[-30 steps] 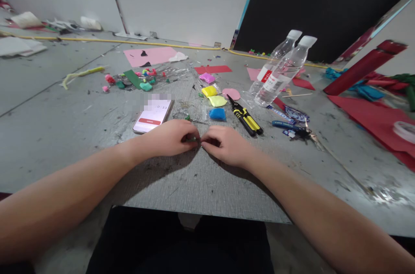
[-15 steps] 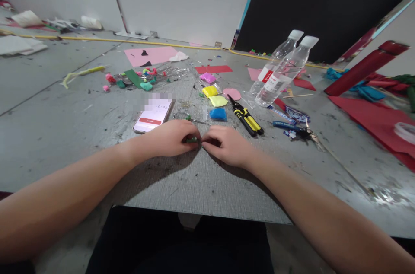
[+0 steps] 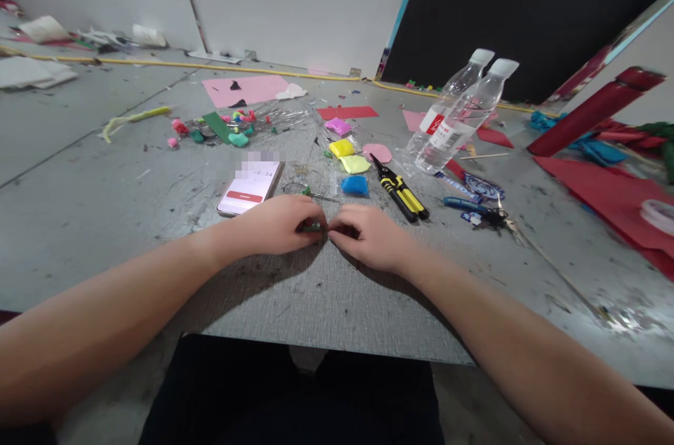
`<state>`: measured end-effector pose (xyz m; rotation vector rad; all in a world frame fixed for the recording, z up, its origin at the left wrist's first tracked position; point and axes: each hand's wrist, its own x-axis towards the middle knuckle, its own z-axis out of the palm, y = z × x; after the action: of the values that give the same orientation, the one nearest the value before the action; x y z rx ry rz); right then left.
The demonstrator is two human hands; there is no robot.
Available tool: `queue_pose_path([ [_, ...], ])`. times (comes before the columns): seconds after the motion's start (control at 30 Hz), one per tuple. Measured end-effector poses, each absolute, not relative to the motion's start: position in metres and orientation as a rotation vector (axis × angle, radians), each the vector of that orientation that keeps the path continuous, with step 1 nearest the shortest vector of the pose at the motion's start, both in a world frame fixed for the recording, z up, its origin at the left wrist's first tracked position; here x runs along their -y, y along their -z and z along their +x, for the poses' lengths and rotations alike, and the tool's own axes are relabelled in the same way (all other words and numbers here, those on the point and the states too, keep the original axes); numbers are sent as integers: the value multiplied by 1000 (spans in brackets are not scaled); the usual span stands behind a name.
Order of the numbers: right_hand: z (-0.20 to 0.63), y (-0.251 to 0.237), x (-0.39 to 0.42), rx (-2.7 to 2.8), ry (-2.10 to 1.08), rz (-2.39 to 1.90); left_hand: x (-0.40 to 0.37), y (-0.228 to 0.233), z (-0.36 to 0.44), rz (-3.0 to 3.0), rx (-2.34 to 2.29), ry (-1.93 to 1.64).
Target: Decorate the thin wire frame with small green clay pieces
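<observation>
My left hand (image 3: 276, 224) and my right hand (image 3: 366, 236) rest on the grey table (image 3: 95, 220) with their fingertips meeting. Between them they pinch a small green piece (image 3: 312, 227), mostly hidden by the fingers; it looks like clay. A phone (image 3: 247, 187) with a lit screen lies just beyond my left hand. Small bags of blue clay (image 3: 353, 184), yellow clay (image 3: 342, 148) and pink clay (image 3: 337, 125) lie beyond my right hand, next to yellow-handled pliers (image 3: 399, 189).
Two plastic bottles (image 3: 456, 115) lie at the back right. Red paper (image 3: 611, 196) and a red roll (image 3: 592, 108) fill the right side. Pink paper (image 3: 245, 89), clay scraps (image 3: 232, 129) and a blue pen (image 3: 466, 204) lie around.
</observation>
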<state>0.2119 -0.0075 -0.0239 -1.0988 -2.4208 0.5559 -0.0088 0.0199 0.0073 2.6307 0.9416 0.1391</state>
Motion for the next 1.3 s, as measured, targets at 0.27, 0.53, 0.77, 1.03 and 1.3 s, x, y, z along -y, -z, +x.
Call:
queue_pose_path([
  [0.27,212,23,8,2415,-575,-1103,-20,-6,-10,2633,-936,-142],
  [0.53,212,23,8,2416,-570,-1100,-20,-6,-9,2624,-924,-162],
  [0.77,212,24,8,2422,-566,-1098,-20,-6,-10,2634,-931,-155],
  [1.03,213,23,8,2424,-566,-1091,-20,-7,-9,2638,-941,-135],
  [1.3,212,23,7,2425,-562,-1097,-20,-6,-10,2637,-919,-157],
])
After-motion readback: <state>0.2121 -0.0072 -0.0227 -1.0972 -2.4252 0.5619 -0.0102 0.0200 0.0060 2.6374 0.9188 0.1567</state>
